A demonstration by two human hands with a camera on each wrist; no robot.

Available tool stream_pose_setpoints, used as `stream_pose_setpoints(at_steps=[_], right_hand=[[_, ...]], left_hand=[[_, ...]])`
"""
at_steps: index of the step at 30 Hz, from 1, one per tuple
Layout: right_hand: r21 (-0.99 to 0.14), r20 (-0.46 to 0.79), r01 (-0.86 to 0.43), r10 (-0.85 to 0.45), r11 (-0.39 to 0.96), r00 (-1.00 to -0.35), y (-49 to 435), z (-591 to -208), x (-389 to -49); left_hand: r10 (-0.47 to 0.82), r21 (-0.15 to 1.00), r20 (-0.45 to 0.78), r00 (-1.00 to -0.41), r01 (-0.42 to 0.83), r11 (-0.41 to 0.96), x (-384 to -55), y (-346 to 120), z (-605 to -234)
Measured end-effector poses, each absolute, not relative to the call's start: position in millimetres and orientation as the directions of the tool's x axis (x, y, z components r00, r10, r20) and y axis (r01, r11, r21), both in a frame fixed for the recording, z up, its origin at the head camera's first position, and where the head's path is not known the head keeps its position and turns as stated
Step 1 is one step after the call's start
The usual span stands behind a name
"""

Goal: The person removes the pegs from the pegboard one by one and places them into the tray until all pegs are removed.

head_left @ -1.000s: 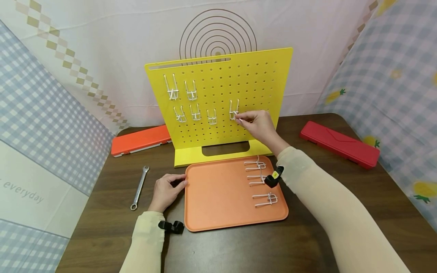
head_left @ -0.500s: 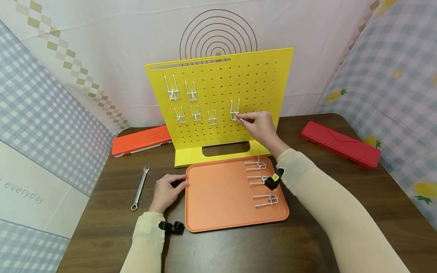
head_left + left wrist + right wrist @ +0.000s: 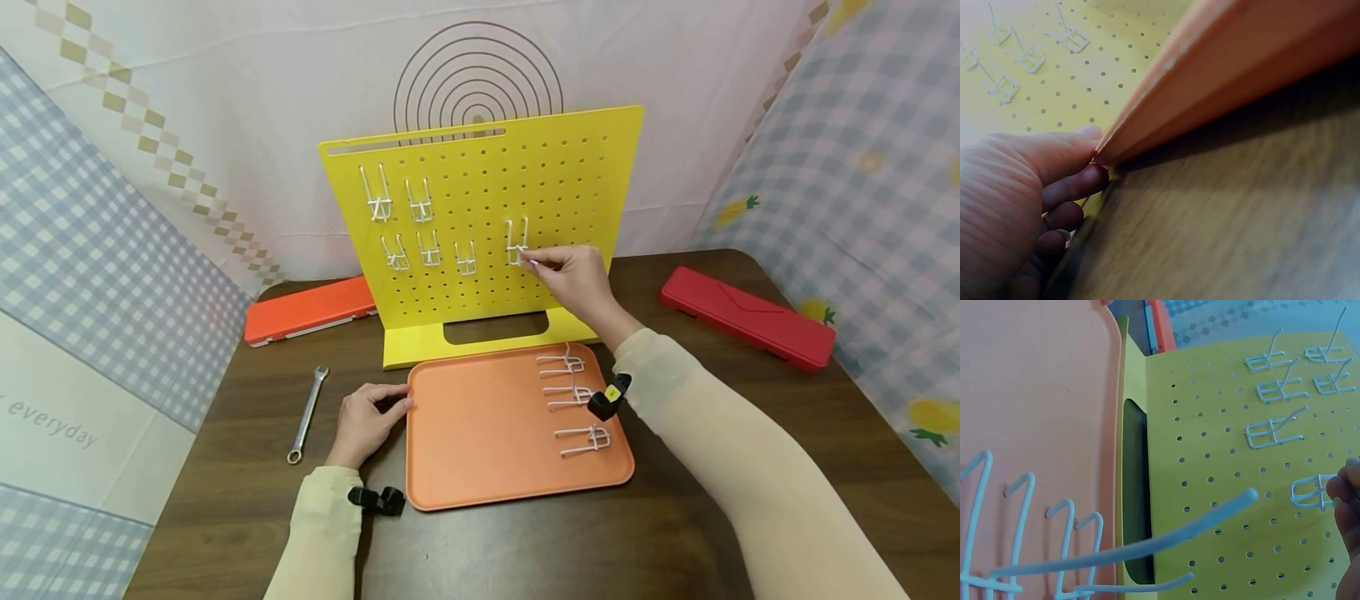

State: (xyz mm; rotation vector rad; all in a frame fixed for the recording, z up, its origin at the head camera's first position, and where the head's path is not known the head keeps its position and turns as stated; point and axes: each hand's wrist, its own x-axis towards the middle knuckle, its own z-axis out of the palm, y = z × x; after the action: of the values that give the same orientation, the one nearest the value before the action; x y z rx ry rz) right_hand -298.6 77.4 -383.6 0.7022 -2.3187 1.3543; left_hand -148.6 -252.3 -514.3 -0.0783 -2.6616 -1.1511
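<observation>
My right hand [image 3: 576, 275] pinches a white wire pegboard hook [image 3: 516, 248] between thumb and fingertips, against the yellow pegboard [image 3: 442, 312]. The hook's two prongs point up at the holes. In the right wrist view the fingertips [image 3: 1344, 481] cover one end of it. With thumb and index finger my left hand [image 3: 367, 421] pinches the left rim of the orange tray [image 3: 480, 433]; the left wrist view shows the thumb [image 3: 1063, 153] on the rim. On the tray's right side lie several more hooks [image 3: 588, 438], one partly behind the right wrist's camera.
Several mounted hooks [image 3: 422, 208] hang on the pegboard's left half. A wrench [image 3: 307, 417] lies left of the left hand. An orange case [image 3: 311, 308] sits behind it, partly hidden by the pegboard. At the right lies a red case [image 3: 750, 321]. Patterned cloth [image 3: 285, 100] surrounds the table.
The right hand and its hook have shifted very slightly to the right along the pegboard. The left hand stays on the tray rim.
</observation>
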Motion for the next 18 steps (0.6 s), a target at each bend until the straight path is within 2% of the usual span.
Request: stream_pose_setpoints(at_steps=[12,18], right_hand=[[-0.671,0.561,-0.613,-0.255,0.417,-0.788,85,-381,-289],[-0.622,0.588,-0.644,-0.277,0.446,-0.76,92,-380,-282]], left_hand=[[-0.045,0.709,0.242,-0.969,0.145,0.69,-147,-252,-516],[-0.035,0.703,0.247,-0.968,0.154,0.694,-149,-253,-516]])
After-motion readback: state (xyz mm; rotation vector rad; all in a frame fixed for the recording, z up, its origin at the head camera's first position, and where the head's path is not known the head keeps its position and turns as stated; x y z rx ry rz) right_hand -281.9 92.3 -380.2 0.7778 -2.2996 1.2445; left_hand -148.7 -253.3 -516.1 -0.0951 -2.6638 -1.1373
